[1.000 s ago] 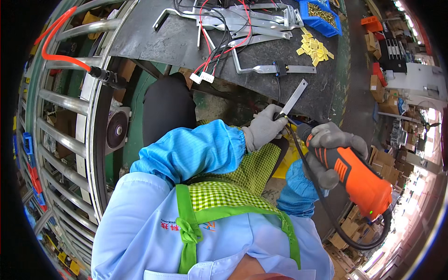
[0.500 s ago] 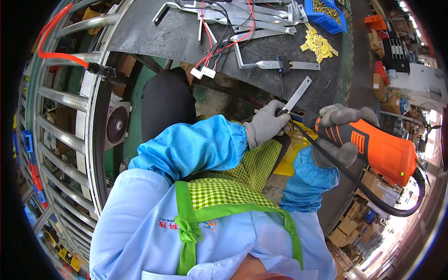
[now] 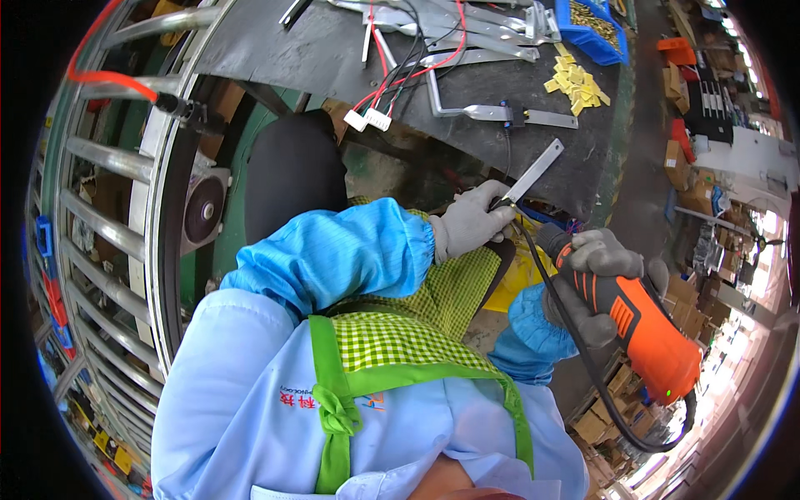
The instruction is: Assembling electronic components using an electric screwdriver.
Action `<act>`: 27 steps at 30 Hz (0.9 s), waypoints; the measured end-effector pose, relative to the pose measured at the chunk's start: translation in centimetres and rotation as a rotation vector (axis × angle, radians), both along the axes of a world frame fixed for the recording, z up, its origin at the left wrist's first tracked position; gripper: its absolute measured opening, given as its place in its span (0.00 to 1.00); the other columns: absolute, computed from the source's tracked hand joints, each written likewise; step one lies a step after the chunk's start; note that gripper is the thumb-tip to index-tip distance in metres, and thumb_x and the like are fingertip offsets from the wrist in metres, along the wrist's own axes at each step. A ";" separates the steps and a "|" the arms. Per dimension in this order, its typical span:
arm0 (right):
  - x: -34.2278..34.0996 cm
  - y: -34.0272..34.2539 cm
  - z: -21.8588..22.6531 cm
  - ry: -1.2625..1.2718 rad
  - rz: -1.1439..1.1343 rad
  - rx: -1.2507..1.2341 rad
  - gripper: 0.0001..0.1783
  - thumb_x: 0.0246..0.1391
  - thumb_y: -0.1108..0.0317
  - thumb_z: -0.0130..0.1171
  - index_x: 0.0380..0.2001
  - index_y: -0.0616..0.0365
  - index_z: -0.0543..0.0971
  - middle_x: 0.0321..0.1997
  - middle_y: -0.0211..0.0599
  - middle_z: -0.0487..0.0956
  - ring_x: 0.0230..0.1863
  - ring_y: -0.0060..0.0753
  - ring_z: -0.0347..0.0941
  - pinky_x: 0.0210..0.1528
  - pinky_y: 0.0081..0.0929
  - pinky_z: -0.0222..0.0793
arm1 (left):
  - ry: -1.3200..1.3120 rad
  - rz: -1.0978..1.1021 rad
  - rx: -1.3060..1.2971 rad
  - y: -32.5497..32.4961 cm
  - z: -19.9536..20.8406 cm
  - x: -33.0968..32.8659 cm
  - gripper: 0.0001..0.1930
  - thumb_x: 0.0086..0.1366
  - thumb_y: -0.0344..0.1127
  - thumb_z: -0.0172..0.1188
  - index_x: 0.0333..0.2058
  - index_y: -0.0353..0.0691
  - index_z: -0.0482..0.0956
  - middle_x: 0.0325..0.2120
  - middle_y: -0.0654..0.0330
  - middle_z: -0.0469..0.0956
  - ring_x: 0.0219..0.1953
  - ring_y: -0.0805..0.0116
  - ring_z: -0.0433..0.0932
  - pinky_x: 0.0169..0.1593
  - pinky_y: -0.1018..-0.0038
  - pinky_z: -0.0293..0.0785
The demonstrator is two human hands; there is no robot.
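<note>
"Gripping something with our left hand (image 3: 473, 221)?"

"Yes, we have it clamped on the lower end of a flat metal strip (image 3: 535, 169), which slants up and rightward against the table (image 3: 275, 71)."

"And our right hand (image 3: 607, 262)?"

"We have that one wrapped round the front of an orange drill (image 3: 654, 333). Its nose points toward the strip and sits near it, though we cannot tell whether a bit touches."

"Where does the black cable (image 3: 575, 333) run?"

"From the drill's back end it loops round and up, passing our right hand, to near our left."

"What do we see on the table?"

"A bent bracket (image 3: 475, 112) with a black block (image 3: 514, 114) on it, yellow pieces (image 3: 577, 87) heaped nearby, a blue bin (image 3: 593, 52) of brass-coloured screws (image 3: 598, 23) beyond, and red and black wires ending in white plugs (image 3: 367, 122)."
</note>
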State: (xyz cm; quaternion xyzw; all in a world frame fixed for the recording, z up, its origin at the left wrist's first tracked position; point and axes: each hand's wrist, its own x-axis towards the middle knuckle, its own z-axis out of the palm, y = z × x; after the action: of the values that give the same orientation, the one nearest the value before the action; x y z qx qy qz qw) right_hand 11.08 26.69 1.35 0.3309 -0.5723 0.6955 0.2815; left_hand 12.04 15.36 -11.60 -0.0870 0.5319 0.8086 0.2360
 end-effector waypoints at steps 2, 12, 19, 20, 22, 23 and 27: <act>0.3 0.4 0.1 0.011 0.007 0.014 0.43 0.51 0.40 0.64 0.52 0.67 0.62 0.30 0.48 0.79 0.24 0.40 0.77 0.31 0.39 0.76 | 0.078 -0.028 -0.027 -0.1 0.8 -0.1 0.16 0.68 0.35 0.56 0.52 0.36 0.69 0.34 0.59 0.78 0.31 0.75 0.80 0.30 0.78 0.78; -0.5 0.3 0.4 0.027 0.063 0.067 0.45 0.51 0.42 0.65 0.57 0.66 0.60 0.33 0.50 0.79 0.25 0.41 0.77 0.32 0.42 0.76 | -0.059 -0.021 0.071 -0.3 1.1 -0.1 0.17 0.69 0.39 0.56 0.52 0.37 0.68 0.37 0.58 0.79 0.30 0.76 0.81 0.28 0.80 0.76; -1.3 -1.0 0.7 -0.105 0.065 0.088 0.47 0.49 0.41 0.66 0.59 0.64 0.58 0.31 0.47 0.78 0.24 0.38 0.75 0.30 0.40 0.75 | -0.044 -0.023 -0.027 -0.3 1.3 -0.1 0.15 0.69 0.39 0.56 0.50 0.38 0.69 0.35 0.60 0.79 0.30 0.76 0.80 0.29 0.79 0.76; -1.4 -1.1 0.7 -0.106 0.051 0.103 0.46 0.50 0.42 0.67 0.58 0.64 0.59 0.31 0.47 0.78 0.25 0.38 0.75 0.30 0.39 0.75 | -0.038 -0.010 -0.017 -0.1 1.1 -0.2 0.15 0.69 0.39 0.57 0.50 0.38 0.70 0.35 0.60 0.79 0.29 0.76 0.80 0.29 0.80 0.76; -1.9 -1.2 0.5 -0.082 0.074 0.070 0.46 0.49 0.42 0.67 0.56 0.64 0.60 0.31 0.47 0.77 0.25 0.38 0.75 0.29 0.38 0.76 | -0.030 -0.003 -0.010 -0.1 0.9 -0.3 0.15 0.69 0.38 0.57 0.49 0.38 0.70 0.34 0.61 0.79 0.29 0.76 0.80 0.29 0.80 0.76; -2.2 -1.3 0.5 -0.058 0.100 0.037 0.45 0.48 0.41 0.67 0.55 0.65 0.61 0.31 0.46 0.77 0.25 0.38 0.75 0.29 0.37 0.76 | -0.035 -0.009 -0.009 -0.2 0.9 -0.5 0.15 0.69 0.38 0.57 0.49 0.38 0.70 0.33 0.61 0.79 0.29 0.77 0.80 0.28 0.79 0.76; -2.4 -1.3 1.2 -0.070 0.095 0.028 0.43 0.48 0.42 0.69 0.51 0.66 0.63 0.30 0.46 0.77 0.23 0.37 0.75 0.28 0.34 0.76 | -0.001 0.024 -0.047 -0.4 1.2 -0.9 0.15 0.68 0.38 0.57 0.49 0.38 0.70 0.33 0.60 0.79 0.27 0.77 0.79 0.27 0.79 0.75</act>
State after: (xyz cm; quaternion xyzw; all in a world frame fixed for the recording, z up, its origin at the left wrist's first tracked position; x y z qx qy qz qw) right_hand 8.65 25.38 2.51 0.3368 -0.5752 0.7112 0.2234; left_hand 11.12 14.91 -10.40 -0.0992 0.5498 0.7985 0.2242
